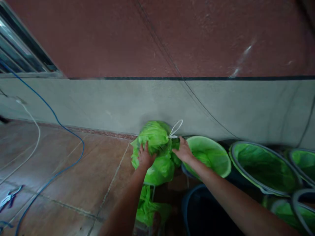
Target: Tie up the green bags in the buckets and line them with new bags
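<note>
A knotted, bulging light-green plastic bag (155, 134) leans against the wall, with a white tie (176, 128) looped at its right side. More filled green plastic (161, 172) bulges directly below it. My left hand (145, 155) lies on the left front of the bag, its fingers spread over the plastic. At the right side, just under the white tie, is my right hand (183, 150), thumb and forefinger apart beside the green plastic. Its hidden fingers cannot be made out. Close to my right wrist stands a bin with a pale green liner (222, 152).
Several more green-lined bins (265, 167) line the wall at right. A dark blue bin (190, 196) stands below my right forearm, and loose green bags (147, 209) lie nearby. A blue cable (82, 147), a white cable (36, 124) and pliers (10, 197) lie on the tiled floor.
</note>
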`<state>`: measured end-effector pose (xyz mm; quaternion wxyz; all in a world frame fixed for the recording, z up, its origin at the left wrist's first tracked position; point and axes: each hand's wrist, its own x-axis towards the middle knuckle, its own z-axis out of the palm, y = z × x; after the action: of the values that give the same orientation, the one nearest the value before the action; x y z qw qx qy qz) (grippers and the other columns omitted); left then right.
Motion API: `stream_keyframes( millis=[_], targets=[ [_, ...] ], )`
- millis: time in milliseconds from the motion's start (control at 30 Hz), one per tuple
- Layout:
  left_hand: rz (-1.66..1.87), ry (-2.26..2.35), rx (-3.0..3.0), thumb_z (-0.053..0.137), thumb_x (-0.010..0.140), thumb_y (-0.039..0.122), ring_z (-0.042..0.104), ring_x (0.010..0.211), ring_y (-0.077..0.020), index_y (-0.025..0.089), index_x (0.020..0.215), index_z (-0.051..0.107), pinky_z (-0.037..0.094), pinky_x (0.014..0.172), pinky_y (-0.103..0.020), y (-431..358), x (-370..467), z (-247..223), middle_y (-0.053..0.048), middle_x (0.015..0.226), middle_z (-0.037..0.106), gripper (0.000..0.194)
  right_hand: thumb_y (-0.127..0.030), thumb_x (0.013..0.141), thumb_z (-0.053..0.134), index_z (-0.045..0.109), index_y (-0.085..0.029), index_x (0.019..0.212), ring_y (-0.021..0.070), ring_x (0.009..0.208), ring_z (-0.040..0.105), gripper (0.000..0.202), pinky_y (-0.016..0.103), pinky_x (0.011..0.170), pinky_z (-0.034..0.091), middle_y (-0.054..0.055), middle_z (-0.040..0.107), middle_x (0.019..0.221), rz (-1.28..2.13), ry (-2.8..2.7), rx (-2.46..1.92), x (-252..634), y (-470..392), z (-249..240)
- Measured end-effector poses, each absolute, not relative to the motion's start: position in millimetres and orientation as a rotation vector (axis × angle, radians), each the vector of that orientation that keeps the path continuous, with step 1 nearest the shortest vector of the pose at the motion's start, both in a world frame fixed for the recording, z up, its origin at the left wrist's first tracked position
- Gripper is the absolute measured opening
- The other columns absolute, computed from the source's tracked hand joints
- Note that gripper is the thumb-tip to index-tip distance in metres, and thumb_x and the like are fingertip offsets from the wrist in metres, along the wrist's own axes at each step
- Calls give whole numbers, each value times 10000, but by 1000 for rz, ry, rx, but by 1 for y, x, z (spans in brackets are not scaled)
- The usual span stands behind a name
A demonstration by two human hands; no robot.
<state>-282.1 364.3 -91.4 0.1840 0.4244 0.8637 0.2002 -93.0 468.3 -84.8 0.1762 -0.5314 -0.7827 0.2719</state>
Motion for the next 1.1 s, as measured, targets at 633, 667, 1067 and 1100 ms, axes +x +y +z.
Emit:
stream_keyframes(
  millis=[633, 667, 1067, 1100],
  targets=[
    [-72, 2372, 1554, 692, 784, 411, 88, 1518, -406, 239, 1499, 408, 244, 1121, -702, 412, -293, -195, -158, 1628, 242, 788, -388, 965, 414, 197, -326, 1583, 384, 1463, 235, 658, 654, 1034, 402, 145, 117, 1646, 824, -2358, -1859, -184, 492, -213],
    [-102, 2373, 1557, 687, 789, 404, 87, 1519, -397, 248, 1497, 409, 248, 1124, -699, 410, -295, -201, -145, 1632, 238, 776, -389, 964, 419, 209, -329, 1578, 378, 1451, 267, 652, 648, 1029, 412, 146, 137, 1639, 865, -2328, -1862, -187, 488, -222],
    [389, 2486, 1593, 708, 778, 376, 358, 1423, -390, 207, 1399, 502, 373, 1091, -610, 354, -304, -170, -191, 1549, 367, 676, -214, 770, 577, 425, -166, 1449, 317, 1331, 445, 697, 492, 1107, 390, 182, 430, 1445, 910, -2069, -1489, -167, 460, -210],
    [499, 2503, 1602, 695, 792, 355, 385, 1409, -374, 193, 1409, 485, 391, 1087, -581, 342, -298, -164, -196, 1534, 385, 672, -190, 756, 554, 455, -158, 1414, 292, 1308, 470, 666, 469, 1110, 391, 169, 471, 1408, 895, -1996, -1447, -160, 458, -203]
  ],
)
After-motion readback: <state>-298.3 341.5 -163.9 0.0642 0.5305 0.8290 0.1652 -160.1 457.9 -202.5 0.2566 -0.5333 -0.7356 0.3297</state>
